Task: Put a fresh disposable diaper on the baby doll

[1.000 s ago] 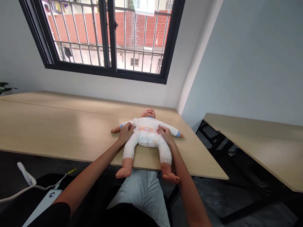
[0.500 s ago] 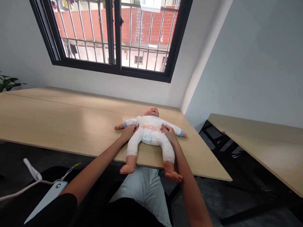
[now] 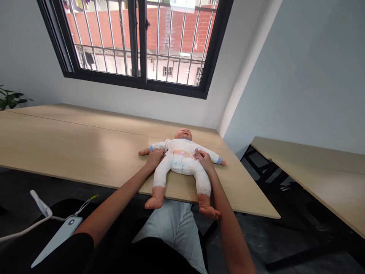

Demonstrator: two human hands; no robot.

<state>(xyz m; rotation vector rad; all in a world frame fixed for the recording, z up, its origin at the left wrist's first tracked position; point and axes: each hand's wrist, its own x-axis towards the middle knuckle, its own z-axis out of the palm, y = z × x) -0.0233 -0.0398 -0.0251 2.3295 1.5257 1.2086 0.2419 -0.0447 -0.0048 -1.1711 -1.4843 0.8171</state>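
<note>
A baby doll (image 3: 181,161) in a white suit with blue cuffs lies on its back on a light wooden table (image 3: 85,142). Its bare lower legs and feet hang past the table's front edge. My left hand (image 3: 154,160) wraps the doll's side below its arm, with the fingers on the white suit. My right hand (image 3: 203,160) presses on the opposite side of its body. The doll's lower back and the part of its body under my hands are hidden.
A barred window (image 3: 137,42) is behind the table, with a plant (image 3: 11,99) at the far left. Another table (image 3: 310,163) stands to the right. Below the front edge are a grey cloth (image 3: 171,232) and a white cable (image 3: 37,224) by a pale flat device (image 3: 57,239).
My view has shifted slightly, so the window and tables sit at a changed angle. Both hands remain on the doll's sides, and the doll lies in about the same place.
</note>
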